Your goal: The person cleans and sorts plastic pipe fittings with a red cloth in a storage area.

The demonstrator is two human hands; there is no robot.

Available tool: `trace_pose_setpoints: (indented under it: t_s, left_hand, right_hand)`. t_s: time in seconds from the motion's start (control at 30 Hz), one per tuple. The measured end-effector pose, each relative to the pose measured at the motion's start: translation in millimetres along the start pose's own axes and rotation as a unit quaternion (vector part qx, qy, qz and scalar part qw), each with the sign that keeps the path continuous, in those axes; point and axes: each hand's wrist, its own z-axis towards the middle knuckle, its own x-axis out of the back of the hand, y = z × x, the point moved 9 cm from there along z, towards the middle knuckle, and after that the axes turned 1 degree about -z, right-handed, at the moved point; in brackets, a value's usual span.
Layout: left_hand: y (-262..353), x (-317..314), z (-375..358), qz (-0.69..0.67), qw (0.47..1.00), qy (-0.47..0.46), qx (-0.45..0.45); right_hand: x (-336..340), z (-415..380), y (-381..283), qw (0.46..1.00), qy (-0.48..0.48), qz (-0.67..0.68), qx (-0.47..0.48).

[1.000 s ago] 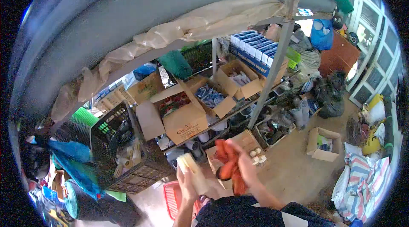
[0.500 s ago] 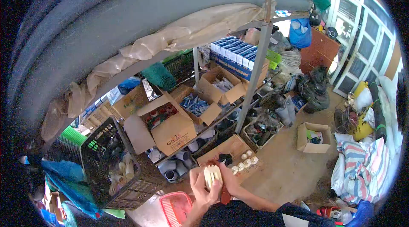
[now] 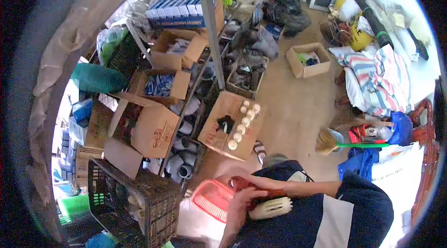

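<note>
My left hand [image 3: 239, 205], smeared by motion, is closed at the near end of a cream slotted cylindrical piece [image 3: 271, 208] with finger-like prongs. The piece shows against my dark clothing, prongs pointing right. My right hand [image 3: 255, 181] is just above, its fingers bent around a dark red object [image 3: 239, 183]; I cannot tell its kind. Both hands are close together beside a red plastic basket [image 3: 213, 200]. Beyond them, a row of round cream ridged pieces [image 3: 242, 129] and a small black bundle [image 3: 225, 124] lie on a flat-topped cardboard box [image 3: 215, 142].
A black crate [image 3: 160, 206] stands at the left. Open cartons [image 3: 156, 129] line a shelf with a metal post [image 3: 210, 29]. Grey pipe fittings [image 3: 185, 170] sit below. An open box [image 3: 308, 71], a broom [image 3: 328, 141] and striped sacks [image 3: 379, 80] are on the right.
The view has swung down and to the right. The cream slotted piece, upright between my hands before, is now lying sideways near my lap, and my right hand has moved above it.
</note>
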Motion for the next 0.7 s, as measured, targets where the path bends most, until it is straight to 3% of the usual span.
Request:
trace_pose_setpoints:
  t_s: [0.07, 0.17, 0.33, 0.43, 0.53, 0.57, 0.6, 0.67, 0.7]
  left_hand:
    - [22.0, -26.1, -3.9, 0.217, 0.958, -0.163, -0.096]
    - [21.0, -45.9, -3.6, 0.401, 0.871, -0.207, -0.192]
    - [31.3, -61.7, 12.3, 0.471, 0.839, -0.201, -0.185]
    - [24.7, -60.1, 31.5, 0.433, 0.852, -0.21, -0.208]
    - [28.0, -30.0, 58.7, 0.297, 0.931, -0.127, -0.168]
    - [21.9, -15.5, 69.5, 0.276, 0.947, -0.083, -0.141]
    - [12.8, 8.9, 78.5, 0.264, 0.958, -0.017, -0.106]
    - [-2.6, 56.6, 98.8, 0.258, 0.958, 0.111, -0.06]
    - [17.3, 51.5, 124.1, 0.259, 0.95, 0.142, -0.101]
  right_hand:
    - [8.1, -19.9, 4.6, 0.999, 0.017, 0.028, -0.009]
    - [20.9, -31.8, 7.3, 0.998, 0.046, 0.05, -0.001]
    - [29.4, -40.1, 6.6, 0.993, 0.067, 0.094, 0.017]
    - [65.6, -35.4, 20.4, 0.979, 0.174, 0.104, 0.004]
    - [72.6, -24.4, -18.4, 0.984, 0.071, 0.102, 0.126]
    - [72.6, -38.9, -30.3, 0.967, 0.1, 0.203, 0.113]
    - [73.3, -37.8, -53.3, 0.974, 0.056, 0.173, 0.136]
    - [70.1, -43.7, -96.5, 0.92, -0.079, 0.374, 0.084]
    - [103.2, -46.6, -113.7, 0.928, -0.015, 0.355, 0.114]
